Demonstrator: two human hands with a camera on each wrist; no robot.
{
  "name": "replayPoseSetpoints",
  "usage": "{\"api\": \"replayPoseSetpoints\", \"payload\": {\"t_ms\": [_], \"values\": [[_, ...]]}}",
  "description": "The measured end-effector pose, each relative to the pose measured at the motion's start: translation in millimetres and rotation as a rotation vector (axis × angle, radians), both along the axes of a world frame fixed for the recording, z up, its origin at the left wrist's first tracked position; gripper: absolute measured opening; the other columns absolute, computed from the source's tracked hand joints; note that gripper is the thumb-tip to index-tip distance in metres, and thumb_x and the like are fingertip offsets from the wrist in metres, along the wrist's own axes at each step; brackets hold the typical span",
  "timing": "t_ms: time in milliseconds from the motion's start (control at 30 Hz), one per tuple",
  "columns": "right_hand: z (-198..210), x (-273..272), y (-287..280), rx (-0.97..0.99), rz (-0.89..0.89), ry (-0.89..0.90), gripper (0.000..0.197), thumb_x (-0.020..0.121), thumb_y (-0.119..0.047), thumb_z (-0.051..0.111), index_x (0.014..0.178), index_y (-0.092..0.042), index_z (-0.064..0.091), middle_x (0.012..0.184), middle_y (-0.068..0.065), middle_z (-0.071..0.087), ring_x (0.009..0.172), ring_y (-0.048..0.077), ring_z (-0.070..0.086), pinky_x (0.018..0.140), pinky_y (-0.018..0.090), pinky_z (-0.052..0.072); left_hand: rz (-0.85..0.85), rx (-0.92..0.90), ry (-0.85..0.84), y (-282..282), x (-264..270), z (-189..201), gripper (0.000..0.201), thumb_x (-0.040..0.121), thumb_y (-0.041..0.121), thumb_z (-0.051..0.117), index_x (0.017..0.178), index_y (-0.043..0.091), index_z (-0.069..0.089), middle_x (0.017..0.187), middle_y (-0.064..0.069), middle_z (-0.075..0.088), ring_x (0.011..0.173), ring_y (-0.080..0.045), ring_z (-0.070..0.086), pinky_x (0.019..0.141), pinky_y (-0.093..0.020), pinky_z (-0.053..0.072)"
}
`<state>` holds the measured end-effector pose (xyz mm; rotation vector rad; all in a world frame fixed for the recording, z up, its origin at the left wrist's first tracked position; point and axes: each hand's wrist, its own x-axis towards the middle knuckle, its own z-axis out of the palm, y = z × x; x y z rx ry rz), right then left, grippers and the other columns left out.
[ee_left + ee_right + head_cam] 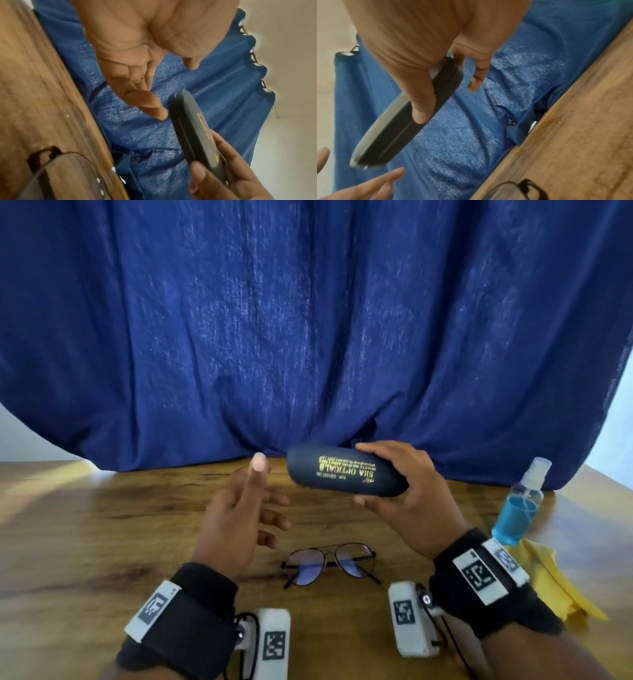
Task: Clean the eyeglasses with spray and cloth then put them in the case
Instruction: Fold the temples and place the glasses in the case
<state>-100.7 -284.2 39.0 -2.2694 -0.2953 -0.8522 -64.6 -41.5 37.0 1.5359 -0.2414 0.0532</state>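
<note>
- The right hand [407, 501] grips a dark navy eyeglasses case [346, 474] above the wooden table [102, 525], toward the table's far edge. The thumb lies along the near side of the case and the fingers wrap over the far side, at the case's right end.
- The case is closed, held roughly level with its left end tilted slightly up. Gold lettering on its top reads upside down from the wearer's view.
- In the right wrist view, the thumb [421, 108] presses across the seam of the case [399, 129], while one finger [477, 75] hangs free beyond it.
- The left hand [239, 518] is empty, fingers loosely spread and relaxed, palm turned toward the case. It hovers just left of the case without touching it; the left wrist view shows a small gap between its fingertips [154, 108] and the case's end [193, 128].
- The eyeglasses [330, 563], thin dark frames with the temples unfolded, lie on the table between the two wrists, near the table's front edge and below the held case.
- A clear spray bottle [520, 505] with blue liquid stands near the table's right edge.
- A yellow cloth [561, 583] lies crumpled just in front of the bottle, partly behind the right wrist.
- A blue curtain [308, 320] hangs behind the table's far edge.
</note>
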Motion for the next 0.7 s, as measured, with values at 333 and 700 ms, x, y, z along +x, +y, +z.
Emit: {"api": "replayPoseSetpoints", "payload": {"t_ms": [333, 700], "values": [[-1, -1, 13, -0.016, 0.061, -0.094, 0.086, 0.077, 0.004, 0.073, 0.144, -0.042, 0.047, 0.158, -0.007, 0.024, 0.134, 0.015, 0.044, 0.101, 0.031, 0.050, -0.367, -0.153, 0.192, -14, -8, 0, 0.061, 0.086, 0.050, 0.059, 0.117, -0.002, 0.066, 0.096, -0.020, 0.074, 0.069, -0.031, 0.071, 0.046, -0.031, 0.054], [2, -15, 37, 0.177, 0.309, 0.224, 0.063, 0.093, -0.029, 0.071, 0.146, -0.049, 0.042, 0.114, -0.017, 0.070, 0.103, 0.002, 0.067, 0.090, 0.024, 0.054, -0.398, 0.034, 0.052, -26, -17, -6, 0.048, 0.086, 0.023, 0.071, 0.132, 0.021, 0.058, 0.114, -0.006, 0.074, 0.102, -0.021, 0.077, 0.068, -0.038, 0.066]]}}
